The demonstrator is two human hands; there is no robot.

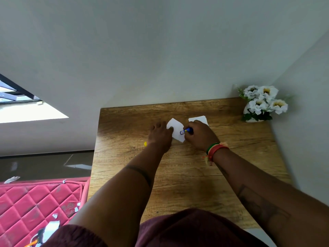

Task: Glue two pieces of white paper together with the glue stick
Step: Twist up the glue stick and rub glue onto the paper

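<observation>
Head view: left hand (160,135) flat, pins paper (176,130) mid-table (231,157). Right hand (199,135) grips glue stick (186,131), tip on paper. Second paper (198,119) just behind. Paper light, floppy, slides easy; hold edge down.

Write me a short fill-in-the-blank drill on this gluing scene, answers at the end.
1. The right hand holds the ____ stick.
2. The left hand presses down the nearer sheet of ____.
3. A vase of white ____ stands in the table's far right corner.

Answers: glue; paper; flowers
</observation>
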